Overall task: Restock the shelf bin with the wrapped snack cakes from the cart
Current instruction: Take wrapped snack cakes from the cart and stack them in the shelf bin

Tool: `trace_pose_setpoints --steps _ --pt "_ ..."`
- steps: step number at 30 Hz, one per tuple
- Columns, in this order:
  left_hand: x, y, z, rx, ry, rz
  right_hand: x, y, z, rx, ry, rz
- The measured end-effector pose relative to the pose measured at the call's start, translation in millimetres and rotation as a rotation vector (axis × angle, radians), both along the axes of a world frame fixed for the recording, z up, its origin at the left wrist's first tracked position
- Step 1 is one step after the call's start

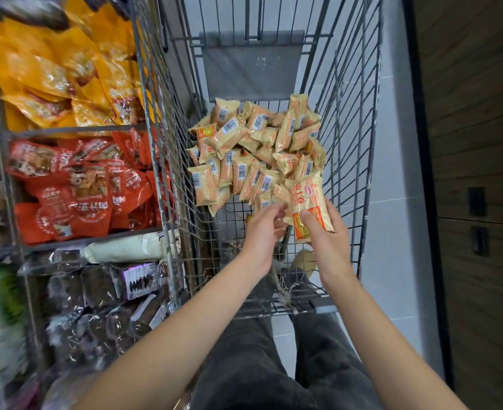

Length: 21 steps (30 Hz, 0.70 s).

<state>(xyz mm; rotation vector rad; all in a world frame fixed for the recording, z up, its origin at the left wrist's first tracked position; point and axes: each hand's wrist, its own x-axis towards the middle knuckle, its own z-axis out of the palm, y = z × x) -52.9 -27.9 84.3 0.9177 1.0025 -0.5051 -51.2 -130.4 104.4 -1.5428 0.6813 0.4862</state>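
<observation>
We were early in the restock: most wrapped snack cakes (253,149) lay heaped in the wire cart (359,119). Our right hand (328,232) gripped one cake packet (309,202), thumb across its front. Our left hand (263,229), fingers half curled, touched neighbouring packets; whether it held one we could not tell. Which shelf bin (75,184) awaited them was unclear.
</observation>
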Motion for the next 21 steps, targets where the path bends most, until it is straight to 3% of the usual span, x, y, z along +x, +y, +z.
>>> trace_pose_setpoints --steps 5,7,11,16,21 --pt "58 13 -42 0.417 -0.041 -0.279 -5 -20 6 -0.062 0.028 -0.015" --pt "85 11 -61 0.502 -0.073 -0.441 -8 -28 8 -0.074 0.049 -0.017" --pt "117 3 -100 0.486 0.028 -0.611 -18 -38 8 -0.063 0.088 -0.008" --pt "136 -10 -140 0.477 0.139 -0.570 -32 -45 6 -0.042 0.114 0.003" --pt "142 -20 -159 0.546 0.076 -0.544 -41 -43 -2 -0.054 0.121 -0.006"
